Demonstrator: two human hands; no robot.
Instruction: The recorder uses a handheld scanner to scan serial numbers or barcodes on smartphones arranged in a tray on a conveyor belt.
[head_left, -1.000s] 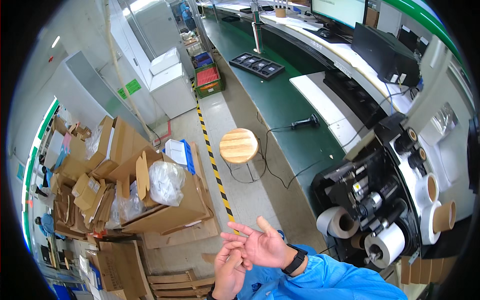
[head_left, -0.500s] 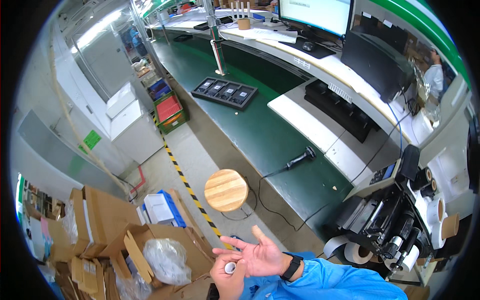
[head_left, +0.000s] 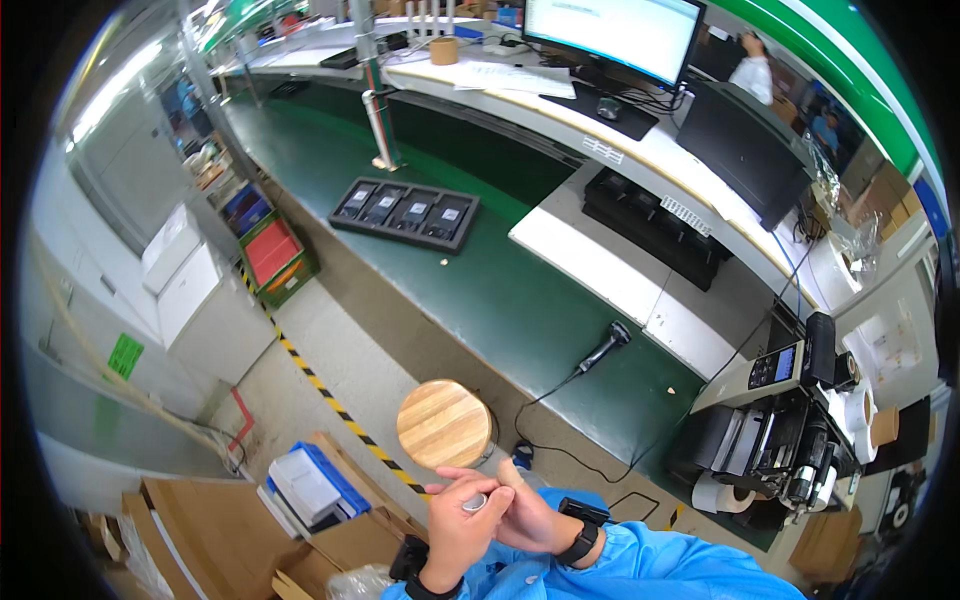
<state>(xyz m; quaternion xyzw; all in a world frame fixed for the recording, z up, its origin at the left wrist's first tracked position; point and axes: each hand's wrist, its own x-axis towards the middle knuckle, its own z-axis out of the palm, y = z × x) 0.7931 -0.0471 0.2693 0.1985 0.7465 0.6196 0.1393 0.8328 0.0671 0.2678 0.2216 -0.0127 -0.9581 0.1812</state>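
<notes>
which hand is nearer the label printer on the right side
The right. The right hand is left of the label printer and lower in the picture; the left hand is against it, farther left from the printer.

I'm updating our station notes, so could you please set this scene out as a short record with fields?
Left hand: fingers curled at a small pale round thing, touching the right hand
Right hand: against the left; its grip is partly hidden
Beyond the hands: round wooden stool
Green bench: black tray with four filled compartments; handheld scanner
Raised shelf: lit monitor
Right side: printer-like machine
Left side: cardboard box
</notes>
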